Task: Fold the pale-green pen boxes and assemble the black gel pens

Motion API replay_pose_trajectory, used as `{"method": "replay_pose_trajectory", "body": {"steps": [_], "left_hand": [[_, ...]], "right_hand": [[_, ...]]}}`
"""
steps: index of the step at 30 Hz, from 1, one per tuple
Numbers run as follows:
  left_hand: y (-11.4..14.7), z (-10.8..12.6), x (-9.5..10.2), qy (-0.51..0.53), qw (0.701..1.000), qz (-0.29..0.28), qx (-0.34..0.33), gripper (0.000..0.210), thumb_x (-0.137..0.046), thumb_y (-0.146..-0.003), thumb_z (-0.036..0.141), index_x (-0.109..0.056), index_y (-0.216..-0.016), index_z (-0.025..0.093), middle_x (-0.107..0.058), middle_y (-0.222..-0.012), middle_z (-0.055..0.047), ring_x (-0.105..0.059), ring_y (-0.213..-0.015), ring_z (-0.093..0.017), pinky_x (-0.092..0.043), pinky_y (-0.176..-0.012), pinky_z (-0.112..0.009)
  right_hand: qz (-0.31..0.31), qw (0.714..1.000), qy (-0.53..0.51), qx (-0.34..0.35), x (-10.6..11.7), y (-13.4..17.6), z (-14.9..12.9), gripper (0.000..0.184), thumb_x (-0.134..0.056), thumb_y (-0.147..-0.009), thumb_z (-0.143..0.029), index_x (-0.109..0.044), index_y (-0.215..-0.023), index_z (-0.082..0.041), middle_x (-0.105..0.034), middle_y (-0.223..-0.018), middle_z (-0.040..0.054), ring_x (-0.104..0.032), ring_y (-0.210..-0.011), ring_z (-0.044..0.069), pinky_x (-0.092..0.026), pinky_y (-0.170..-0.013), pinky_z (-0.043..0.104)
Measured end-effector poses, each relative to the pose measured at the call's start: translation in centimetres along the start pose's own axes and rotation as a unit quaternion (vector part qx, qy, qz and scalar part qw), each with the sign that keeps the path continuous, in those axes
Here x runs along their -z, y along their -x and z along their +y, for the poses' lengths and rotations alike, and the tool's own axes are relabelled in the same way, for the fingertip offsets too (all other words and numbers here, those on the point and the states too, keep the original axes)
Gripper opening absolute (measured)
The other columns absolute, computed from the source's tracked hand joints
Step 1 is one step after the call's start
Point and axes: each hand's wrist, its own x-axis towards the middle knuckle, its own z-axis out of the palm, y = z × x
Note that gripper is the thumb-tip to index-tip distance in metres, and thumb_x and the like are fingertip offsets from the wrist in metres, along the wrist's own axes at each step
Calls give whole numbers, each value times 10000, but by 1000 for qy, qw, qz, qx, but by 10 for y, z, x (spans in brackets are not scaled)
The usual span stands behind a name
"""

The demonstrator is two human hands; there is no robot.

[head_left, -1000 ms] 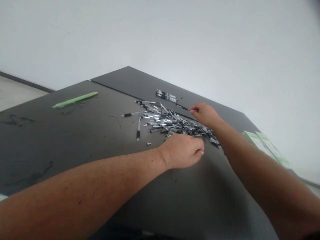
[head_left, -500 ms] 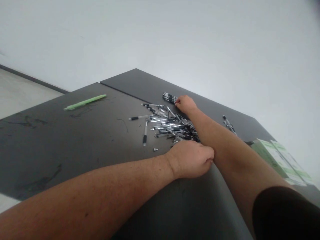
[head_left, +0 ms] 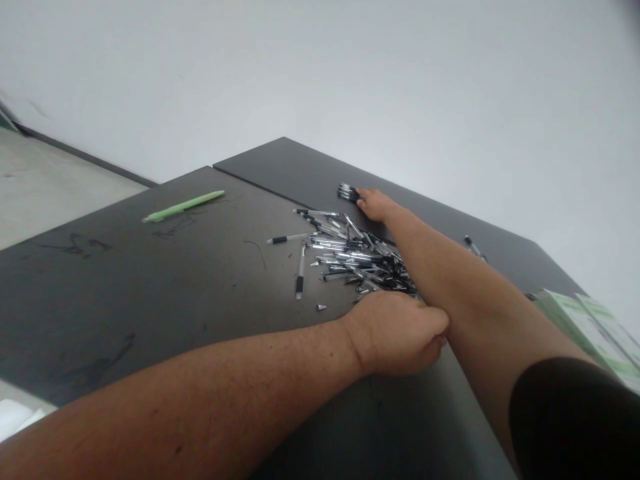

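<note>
My right hand point(head_left: 376, 204) reaches to the far side of the table, its fingers closed around the near end of a small row of pens point(head_left: 345, 191). Just this side of it lies a loose heap of pens point(head_left: 350, 253) with clear barrels, black grips and silvery parts. My left hand point(head_left: 400, 333) is closed in a fist at the near edge of the heap, next to my right forearm. Its fingers curl away from view, so whatever it holds is hidden. A small silver cone-shaped tip point(head_left: 321, 307) rests left of the fist.
A large light-green pen-shaped object point(head_left: 184, 206) lies on the dark table point(head_left: 190, 280), which has dark smudges. At the right are a few separate pens point(head_left: 474, 247) and green-and-white boxes point(head_left: 580, 327). A pale wall stands behind.
The view has shifted, so the table appears farther right. My right hand has moved slightly farther over the row of pens. My left fist stays closed by the heap.
</note>
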Motion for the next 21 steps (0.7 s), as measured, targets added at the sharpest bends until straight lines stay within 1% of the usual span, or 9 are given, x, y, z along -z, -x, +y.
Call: {"method": "replay_pose_trajectory", "body": {"steps": [2, 4, 8, 10, 12, 14, 16, 19, 21], "left_hand": [[0, 0, 0, -2, 1000, 0, -1, 232, -552, -1124, 316, -726, -1018, 206, -844, -1009, -67, -834, -963, -287, -590, -749, -403], [0, 0, -1, -2, 1000, 2, -2, 225, -559, -1120, 314, -728, -1018, 207, -844, -1004, -67, -834, -955, -285, -587, -741, -401], [1, -2, -3, 4, 1000, 16, -6, 212, -576, -1108, 307, -722, -992, 208, -841, -977, -65, -825, -903, -269, -571, -699, -384], [1, -2, -4, 7, 1000, 22, -7, 208, -580, -1104, 307, -723, -991, 206, -839, -973, -65, -822, -896, -268, -572, -694, -383], [1, -2, -5, 9, 1000, 23, -7, 207, -580, -1102, 303, -725, -992, 205, -838, -974, -66, -822, -901, -272, -580, -703, -386], [1, -2, -5, 14, 1000, 22, -7, 204, -585, -1100, 300, -728, -990, 206, -839, -972, -68, -822, -906, -274, -590, -717, -387], [1, -2, -4, 17, 1000, 24, -7, 205, -593, -1102, 305, -730, -984, 208, -840, -967, -70, -821, -906, -275, -597, -728, -385], [1, -2, -3, 9, 1000, 18, -7, 226, -589, -1114, 317, -729, -976, 208, -838, -962, -72, -821, -917, -272, -606, -755, -382], [1, -3, -2, 6, 1000, 13, -9, 228, -580, -1118, 310, -734, -984, 208, -840, -973, -71, -822, -939, -269, -614, -788, -380]], "right_hand": [[7, 1000, 1, 1, -2, -4, 3, 468, -733, -1136, -433, -691, -1560, -238, -667, -1639, 153, -690, -1435, 335, -596, -1207, 592], [14, 1000, 2, -1, -3, -6, 6, 457, -772, -1116, -445, -707, -1515, -230, -687, -1586, 139, -724, -1353, 318, -639, -1136, 578], [17, 1000, 3, -5, -4, -8, 8, 454, -770, -1117, -441, -708, -1515, -231, -688, -1584, 140, -724, -1353, 318, -641, -1135, 572], [13, 1000, 3, -8, -4, -7, 8, 488, -763, -1120, -454, -691, -1549, -233, -670, -1622, 146, -703, -1406, 335, -612, -1179, 606], [5, 1000, 2, -12, -4, -6, 8, 511, -686, -1155, -439, -654, -1621, -232, -642, -1681, 173, -655, -1502, 357, -550, -1264, 618], [-4, 1000, 1, -14, -4, -4, 6, 557, -573, -1182, -403, -597, -1703, -210, -608, -1735, 203, -589, -1595, 370, -476, -1344, 588], [-8, 1000, 0, -15, -2, 0, 5, 622, -515, -1169, -382, -547, -1753, -172, -583, -1765, 218, -546, -1640, 385, -436, -1377, 562], [0, 1000, -4, -13, 6, 10, 3, 694, -540, -1128, -383, -514, -1773, -131, -559, -1787, 227, -517, -1659, 409, -419, -1388, 572], [17, 1000, -9, -3, 17, 21, 4, 704, -551, -1113, -363, -513, -1772, -120, -552, -1793, 227, -495, -1674, 406, -402, -1402, 570]]}}
